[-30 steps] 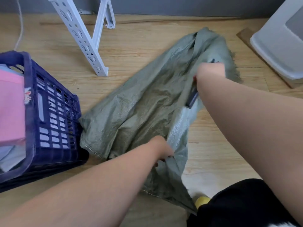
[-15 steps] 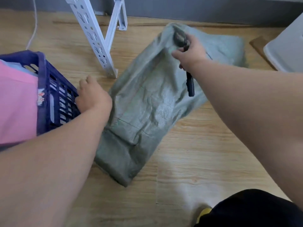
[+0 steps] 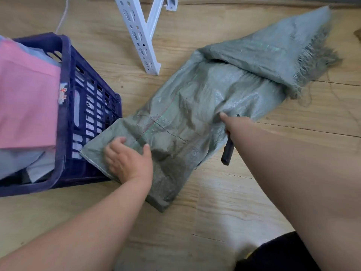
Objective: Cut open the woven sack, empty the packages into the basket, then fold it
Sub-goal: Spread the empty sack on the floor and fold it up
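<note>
Beside a basket (image 3: 66, 106), the left hand (image 3: 129, 159) presses flat on the sack (image 3: 195, 114); the right hand (image 3: 232, 124) grips a knife (image 3: 227, 153).

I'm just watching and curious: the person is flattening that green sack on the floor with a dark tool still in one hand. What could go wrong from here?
The right hand grips the cutter while pressing the sack; if its blade is out, it might snag the weave or nick skin. The frayed edge could shed threads. The left hand presses close to the basket, which may block a neat fold.
</note>
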